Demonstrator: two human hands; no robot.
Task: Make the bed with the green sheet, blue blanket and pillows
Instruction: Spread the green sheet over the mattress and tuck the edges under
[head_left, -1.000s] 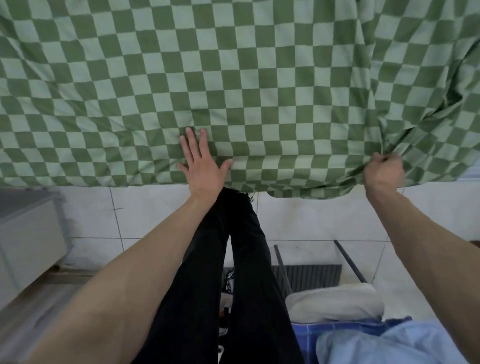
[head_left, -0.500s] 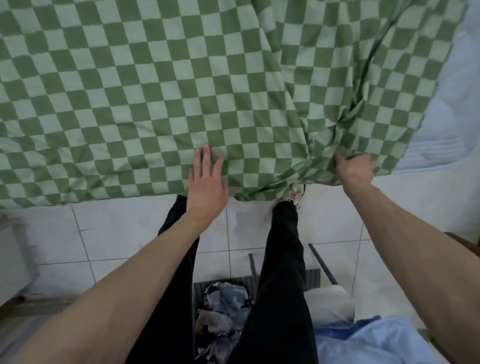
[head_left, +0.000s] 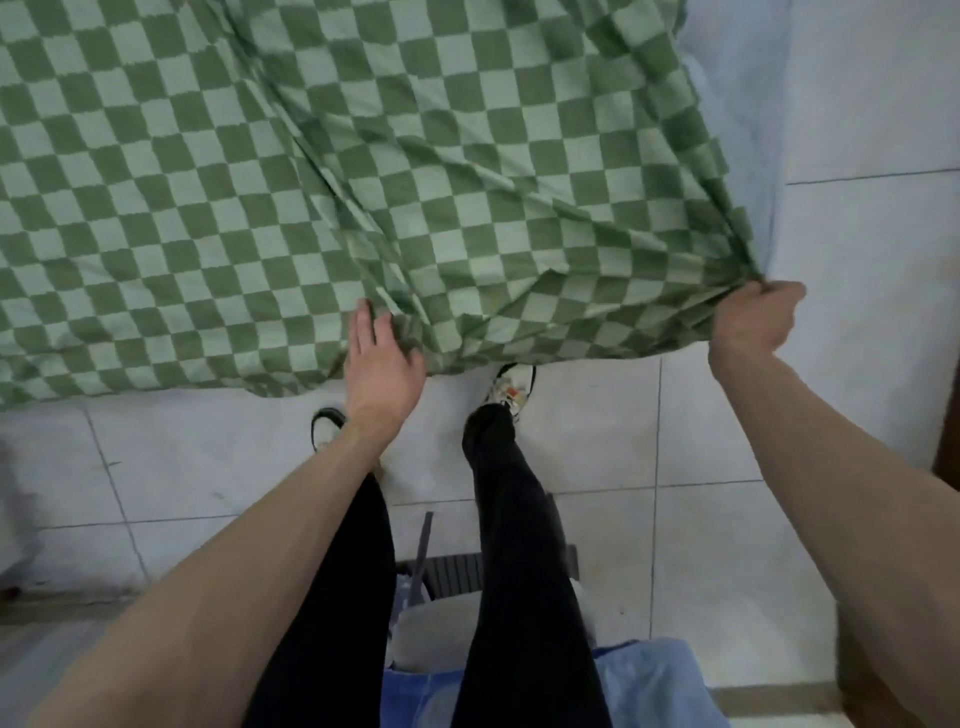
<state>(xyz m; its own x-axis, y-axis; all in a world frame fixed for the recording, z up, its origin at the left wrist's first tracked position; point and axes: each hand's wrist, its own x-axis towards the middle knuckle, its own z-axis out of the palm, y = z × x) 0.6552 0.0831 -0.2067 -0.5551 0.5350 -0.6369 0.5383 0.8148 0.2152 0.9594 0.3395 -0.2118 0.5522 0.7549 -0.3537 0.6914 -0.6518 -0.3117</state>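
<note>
Your green checkered sheet (head_left: 322, 171) covers the bed from the left edge across most of the view, its hem hanging over the tiled floor (head_left: 208, 467). Your left hand (head_left: 382, 371) lies flat at that hem, fingers straight against the cloth, gripping nothing. Between your hands the fabric is rumpled into folds. Your right hand (head_left: 753, 325) is clenched around the sheet's bunched corner, beside the bare pale-blue mattress (head_left: 737, 62). Compared with half a second ago, your right hand has carried the corner farther right, stretching the sheet, and your left hand has slid slightly right along the hem.
</note>
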